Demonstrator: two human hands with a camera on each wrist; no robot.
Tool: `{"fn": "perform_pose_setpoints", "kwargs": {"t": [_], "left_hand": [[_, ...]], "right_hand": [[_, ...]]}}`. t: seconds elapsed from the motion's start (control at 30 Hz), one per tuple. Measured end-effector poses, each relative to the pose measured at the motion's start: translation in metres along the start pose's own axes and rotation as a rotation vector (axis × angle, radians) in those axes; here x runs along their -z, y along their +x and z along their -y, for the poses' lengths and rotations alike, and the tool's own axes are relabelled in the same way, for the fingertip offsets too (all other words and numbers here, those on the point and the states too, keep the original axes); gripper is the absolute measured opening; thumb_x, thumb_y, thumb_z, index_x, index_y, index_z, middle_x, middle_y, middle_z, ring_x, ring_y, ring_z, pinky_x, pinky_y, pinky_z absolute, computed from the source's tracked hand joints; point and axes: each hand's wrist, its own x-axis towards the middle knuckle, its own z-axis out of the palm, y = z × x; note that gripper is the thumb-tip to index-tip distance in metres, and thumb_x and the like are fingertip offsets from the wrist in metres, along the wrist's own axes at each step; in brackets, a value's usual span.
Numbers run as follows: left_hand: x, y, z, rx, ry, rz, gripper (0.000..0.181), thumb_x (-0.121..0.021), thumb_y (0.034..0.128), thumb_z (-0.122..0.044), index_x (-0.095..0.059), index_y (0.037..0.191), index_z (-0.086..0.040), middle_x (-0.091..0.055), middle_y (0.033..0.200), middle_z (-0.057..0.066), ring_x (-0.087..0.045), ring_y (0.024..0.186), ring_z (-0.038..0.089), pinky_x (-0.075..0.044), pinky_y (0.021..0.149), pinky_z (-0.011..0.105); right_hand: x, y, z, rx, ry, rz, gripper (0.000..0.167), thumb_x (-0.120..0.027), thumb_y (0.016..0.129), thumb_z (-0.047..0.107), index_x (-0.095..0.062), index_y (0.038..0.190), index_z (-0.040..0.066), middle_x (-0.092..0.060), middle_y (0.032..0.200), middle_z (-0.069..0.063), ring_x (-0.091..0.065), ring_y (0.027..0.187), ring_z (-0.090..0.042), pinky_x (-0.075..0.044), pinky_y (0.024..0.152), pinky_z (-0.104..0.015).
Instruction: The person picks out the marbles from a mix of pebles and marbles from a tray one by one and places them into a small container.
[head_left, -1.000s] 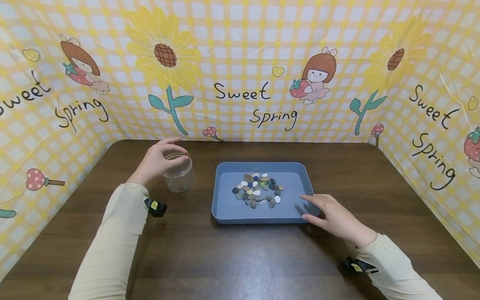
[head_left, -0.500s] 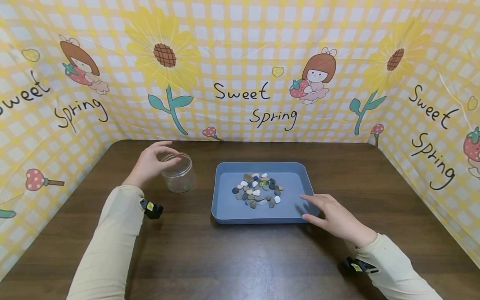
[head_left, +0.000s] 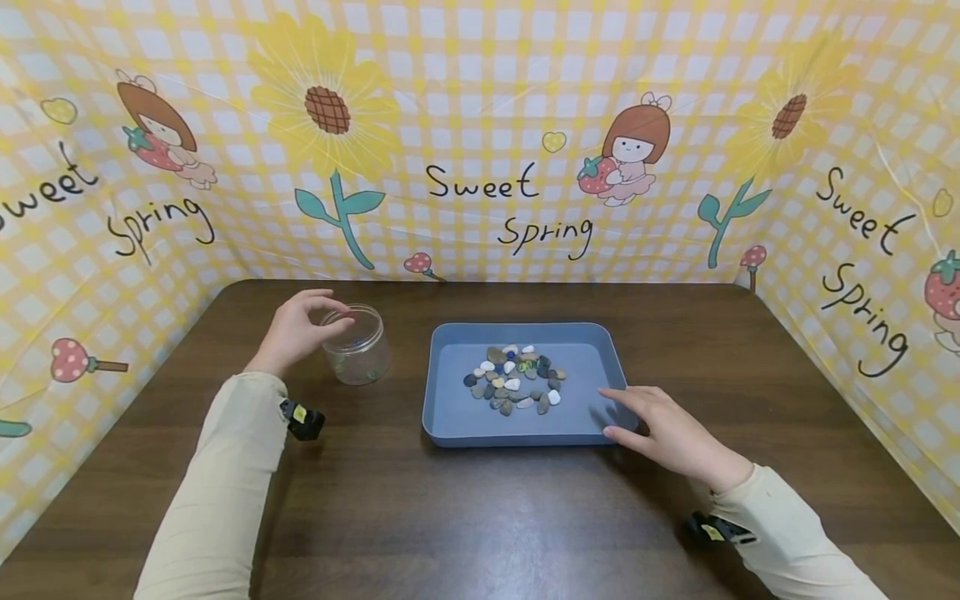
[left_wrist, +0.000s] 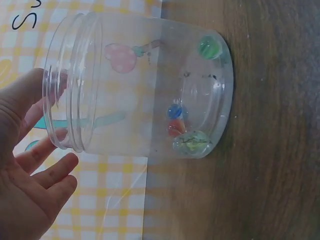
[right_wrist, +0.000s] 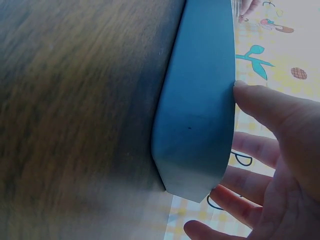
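My left hand [head_left: 294, 329] is at the mouth of a clear jar [head_left: 363, 362], its thumb and fingers spread apart over the near-left side of the rim. No object shows between those fingers. Through the jar wall, the left wrist view reveals a green marble [left_wrist: 210, 47], a blue marble [left_wrist: 174, 111], a reddish marble [left_wrist: 176, 127] and a clear yellow-green one [left_wrist: 192, 142] at the bottom. A blue-grey tray [head_left: 450, 421] holds a cluster of pebbles [head_left: 513, 385] with some blue and green glassy pieces among them. Relaxed fingers of my right hand [head_left: 671, 433] lie at the tray's right edge.
The jar stands upright on a dark wooden table [head_left: 487, 517], left of the tray. A yellow-checked printed cloth [head_left: 480, 100] walls off the back and both sides.
My left hand has drawn back slightly left and down from over the jar's mouth. The small red spot by its fingertips is gone from there. The right hand stays at the tray.
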Motion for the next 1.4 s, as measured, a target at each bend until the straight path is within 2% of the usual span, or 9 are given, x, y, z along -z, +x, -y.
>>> {"fn": "perform_pose_setpoints", "kwargs": {"t": [0.27,0.53,0.67,0.83,1.1,1.4], "left_hand": [[-0.001,-0.001,0.0,0.016,0.002,-0.007,0.03,-0.065,0.088,-0.025,-0.066,0.106,-0.001,-0.04,0.142,0.024,-0.032,0.132,0.044,-0.025,0.107,0.06],[-0.002,-0.001,-0.006,-0.008,-0.009,-0.034,0.031,-0.064,0.0884,-0.027,-0.066,0.106,-0.001,-0.043,0.14,0.023,-0.034,0.131,0.042,-0.027,0.107,0.06],[-0.003,0.001,-0.018,-0.038,-0.029,-0.06,0.029,-0.064,0.088,-0.026,-0.067,0.105,-0.002,-0.045,0.139,0.021,-0.035,0.132,0.04,-0.026,0.108,0.058],[-0.006,0.005,-0.039,-0.097,-0.055,-0.069,0.025,-0.065,0.0876,-0.022,-0.068,0.104,-0.004,-0.047,0.138,0.02,-0.037,0.132,0.038,-0.028,0.108,0.057],[-0.016,0.01,-0.073,-0.178,-0.081,-0.031,0.024,-0.066,0.0867,-0.021,-0.068,0.104,-0.004,-0.047,0.139,0.017,-0.041,0.13,0.037,-0.033,0.106,0.055],[-0.036,0.017,-0.095,-0.218,-0.14,0.039,0.022,-0.068,0.0852,-0.023,-0.069,0.103,-0.01,-0.048,0.138,0.01,-0.038,0.133,0.029,-0.032,0.109,0.05]], "right_hand": [[-0.001,0.001,-0.002,-0.003,0.002,0.006,0.054,-0.063,0.088,0.032,-0.05,0.134,0.009,-0.056,0.132,-0.015,-0.044,0.125,-0.037,-0.041,0.099,-0.054],[-0.001,0.0,-0.001,0.004,-0.007,0.002,0.053,-0.063,0.088,0.032,-0.051,0.134,0.009,-0.057,0.131,-0.015,-0.045,0.124,-0.037,-0.041,0.099,-0.054],[-0.001,0.0,-0.002,0.005,-0.008,-0.001,0.052,-0.063,0.088,0.032,-0.051,0.134,0.009,-0.057,0.131,-0.015,-0.046,0.124,-0.037,-0.041,0.099,-0.054],[-0.001,0.0,-0.002,0.005,-0.003,-0.002,0.053,-0.063,0.088,0.032,-0.051,0.134,0.008,-0.057,0.131,-0.015,-0.045,0.124,-0.037,-0.041,0.099,-0.054],[0.001,-0.001,0.001,0.014,0.001,-0.012,0.053,-0.063,0.088,0.033,-0.051,0.134,0.008,-0.057,0.13,-0.015,-0.046,0.124,-0.038,-0.041,0.099,-0.054],[0.002,-0.002,0.002,0.005,-0.003,-0.012,0.053,-0.063,0.088,0.034,-0.052,0.133,0.009,-0.057,0.13,-0.015,-0.046,0.123,-0.037,-0.042,0.097,-0.054]]}}
